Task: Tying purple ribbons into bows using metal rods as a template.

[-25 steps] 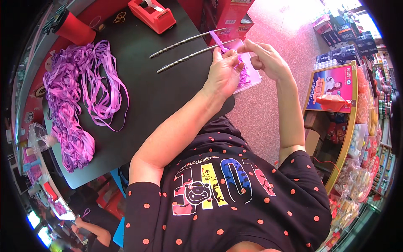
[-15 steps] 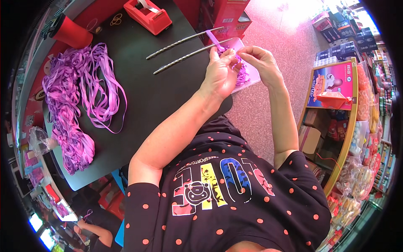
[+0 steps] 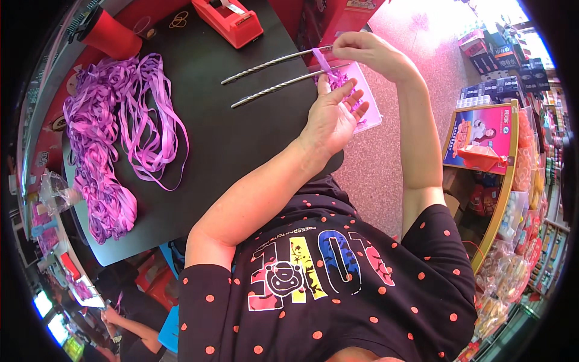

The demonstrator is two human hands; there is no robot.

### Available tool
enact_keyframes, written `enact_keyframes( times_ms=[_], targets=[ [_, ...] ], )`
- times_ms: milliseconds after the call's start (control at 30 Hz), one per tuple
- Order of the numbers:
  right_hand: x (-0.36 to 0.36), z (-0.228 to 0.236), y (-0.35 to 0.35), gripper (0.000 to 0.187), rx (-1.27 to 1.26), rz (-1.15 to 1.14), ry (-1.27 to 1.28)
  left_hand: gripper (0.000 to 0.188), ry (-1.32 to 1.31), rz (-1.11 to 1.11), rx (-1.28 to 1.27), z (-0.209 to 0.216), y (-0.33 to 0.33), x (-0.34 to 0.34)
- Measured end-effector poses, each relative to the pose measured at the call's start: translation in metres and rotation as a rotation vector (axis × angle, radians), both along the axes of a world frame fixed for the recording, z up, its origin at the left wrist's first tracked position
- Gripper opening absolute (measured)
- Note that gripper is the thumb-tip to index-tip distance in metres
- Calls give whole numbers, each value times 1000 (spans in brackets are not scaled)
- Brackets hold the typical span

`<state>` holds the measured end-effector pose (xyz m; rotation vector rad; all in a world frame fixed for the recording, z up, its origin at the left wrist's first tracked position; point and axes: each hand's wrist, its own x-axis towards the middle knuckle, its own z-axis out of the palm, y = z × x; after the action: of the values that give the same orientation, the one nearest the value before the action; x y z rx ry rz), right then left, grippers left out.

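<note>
Two twisted metal rods (image 3: 265,92) stick out side by side over the dark tabletop. A strip of purple ribbon (image 3: 320,59) spans them near their right-hand ends. My left hand (image 3: 333,117) is palm up below the near rod, fingers spread, its thumb up against the ribbon's lower end. Over the end of the far rod, my right hand (image 3: 374,55) is closed with its fingertips pinched; whatever they hold is hidden. Behind my left hand is a pink plastic tub (image 3: 373,108) with small purple ribbon pieces in it.
A big heap of purple ribbon (image 3: 96,151) covers the left of the table (image 3: 211,151). Toward the back stand a red tape dispenser (image 3: 232,24) and a red cup (image 3: 111,36); rubber bands (image 3: 179,20) lie between. A display shelf (image 3: 482,139) is at right. Another person's arm (image 3: 136,329) shows lower left.
My right hand has moved up and away from my left hand to the far rod's end. My left hand has opened its fingers. The whole view has shifted slightly.
</note>
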<state>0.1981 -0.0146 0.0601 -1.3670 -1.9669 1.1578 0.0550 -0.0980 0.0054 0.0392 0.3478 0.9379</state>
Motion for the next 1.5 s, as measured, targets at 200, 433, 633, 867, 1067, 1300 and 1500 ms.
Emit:
enact_keyframes(
  times_ms=[200,433,633,867,1067,1300,1500],
  targets=[
    [-9,-11,21,21,-72,134,-191,57,-10,12,-37,4,-2,-1],
    [-13,-9,22,32,-76,122,-279,65,-22,5,-12,3,-3,-4],
    [-13,-12,23,32,-70,85,-325,66,-25,-1,-20,3,-2,-2],
    [-18,-21,12,35,63,-70,-410,70,-56,-5,-26,3,-1,-5],
    [-3,-31,4,33,-110,-136,15,58,-87,-9,-40,2,-2,-4],
    [-2,-111,-4,29,-587,-337,697,60,-121,-25,-98,1,-2,-6],
    [-45,-96,-35,26,-927,-465,1594,65,-120,-17,-124,2,-2,-10]
  ],
)
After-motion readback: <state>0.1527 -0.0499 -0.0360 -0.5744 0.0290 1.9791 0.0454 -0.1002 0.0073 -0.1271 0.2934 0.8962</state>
